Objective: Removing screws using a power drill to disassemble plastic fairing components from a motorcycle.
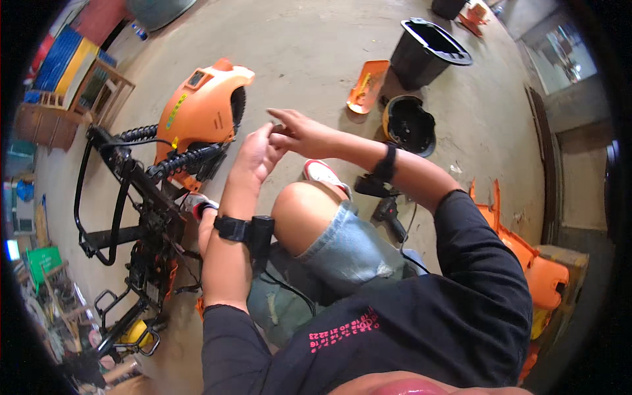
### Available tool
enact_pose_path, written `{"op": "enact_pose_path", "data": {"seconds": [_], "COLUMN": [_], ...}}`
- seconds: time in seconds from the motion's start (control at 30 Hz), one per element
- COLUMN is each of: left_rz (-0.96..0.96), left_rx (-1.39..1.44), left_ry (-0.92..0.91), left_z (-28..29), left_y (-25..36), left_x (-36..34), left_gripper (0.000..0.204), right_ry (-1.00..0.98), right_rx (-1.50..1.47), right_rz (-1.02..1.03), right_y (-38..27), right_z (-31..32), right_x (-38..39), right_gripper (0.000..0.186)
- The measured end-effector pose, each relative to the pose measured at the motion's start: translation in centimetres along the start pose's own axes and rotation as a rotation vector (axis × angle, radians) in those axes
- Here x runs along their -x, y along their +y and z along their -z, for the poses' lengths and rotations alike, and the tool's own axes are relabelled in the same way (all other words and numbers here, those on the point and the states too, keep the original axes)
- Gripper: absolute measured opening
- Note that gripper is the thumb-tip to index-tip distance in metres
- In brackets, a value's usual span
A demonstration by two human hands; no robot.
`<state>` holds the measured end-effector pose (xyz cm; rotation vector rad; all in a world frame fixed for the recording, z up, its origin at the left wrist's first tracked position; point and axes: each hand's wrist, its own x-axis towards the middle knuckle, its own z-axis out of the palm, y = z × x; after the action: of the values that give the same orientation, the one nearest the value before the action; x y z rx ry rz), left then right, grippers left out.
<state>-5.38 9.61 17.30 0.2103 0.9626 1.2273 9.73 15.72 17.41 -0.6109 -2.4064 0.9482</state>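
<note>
My left hand (255,157) and my right hand (304,135) meet in front of my raised knee. The left fingers are curled in and touch the right hand. On the right hand, thumb and fingers close against the left fingertips while one finger points out to the left. A small dark spot shows between them, too small to name. Just left of my hands stands an orange plastic shell (191,118), mounted on a black vehicle frame (135,210) with coil shock absorbers (187,160). Neither hand touches the shell.
A black and red power drill (390,217) lies by my right knee. Farther off are a black bin (424,56), an orange panel (368,85) and a dark bowl-shaped shell (411,125). Orange plastic parts (543,280) rest near a cardboard box (569,263) at the right.
</note>
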Motion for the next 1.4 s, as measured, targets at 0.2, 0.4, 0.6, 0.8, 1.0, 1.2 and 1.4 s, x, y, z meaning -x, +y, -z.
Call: {"op": "enact_pose_path", "data": {"seconds": [0.2,0.4,0.6,0.8,1.0,1.2,1.4], "left_rz": [0.115,0.126,0.109,0.050,0.070,0.065,0.085], "left_rx": [0.151,-0.339,-0.412,-0.394,-0.430,-0.451,-0.524], "left_ry": [-0.348,-0.193,-0.132,0.049,0.039,0.090,0.143], "left_z": [-1.9,-2.9,-2.6,-1.2,-0.4,0.3,0.9], "left_y": [-0.4,-0.2,0.7,0.7,-0.1,-0.3,-0.7], "left_x": [0.8,2.3,2.4,2.0,2.1,3.6,5.0], "left_gripper": [0.079,0.067,0.040,0.033,0.028,0.030,0.031], "right_ry": [0.172,0.361,0.416,0.841,0.495,-0.663,-0.436], "right_rx": [-1.450,-1.958,-1.571,-1.243,-1.198,0.045,0.329], "right_rz": [-0.899,-1.011,-1.336,-1.283,-1.002,-0.994,-1.330], "right_y": [3.2,7.1,14.7,26.0,27.9,24.4,21.1], "right_z": [-3.5,-4.7,-0.9,9.5,8.7,-2.5,-8.2], "right_x": [1.1,6.4,14.7,22.2,30.9,38.4,40.7], "right_gripper": [0.032,0.020,0.016,0.024,0.013,0.030,0.050]}}
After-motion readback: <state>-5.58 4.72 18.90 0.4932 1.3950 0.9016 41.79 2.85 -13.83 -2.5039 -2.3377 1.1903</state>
